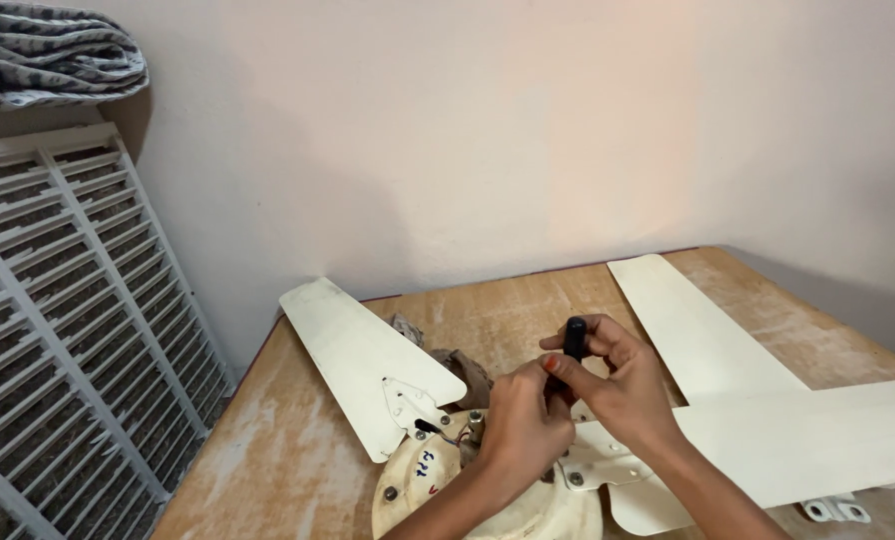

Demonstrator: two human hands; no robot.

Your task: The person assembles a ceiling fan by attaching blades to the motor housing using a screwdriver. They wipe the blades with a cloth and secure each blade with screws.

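A cream ceiling fan lies on a worn wooden table (297, 450). Its round motor housing (417, 485) is at the bottom centre, with one blade (357, 360) reaching to the upper left and another blade (797, 440) to the right. My right hand (622, 385) is closed on the black handle of a screwdriver (574, 338), held upright over the hub. My left hand (522, 425) rests on the hub beside the tool's shaft, fingers curled there; the tip is hidden behind it.
A third loose blade (697, 325) lies across the table's back right. A crumpled brown rag (457, 365) sits behind the hub. A white louvred grille (67, 330) leans on the wall at left, with a folded patterned cloth (47, 50) above it.
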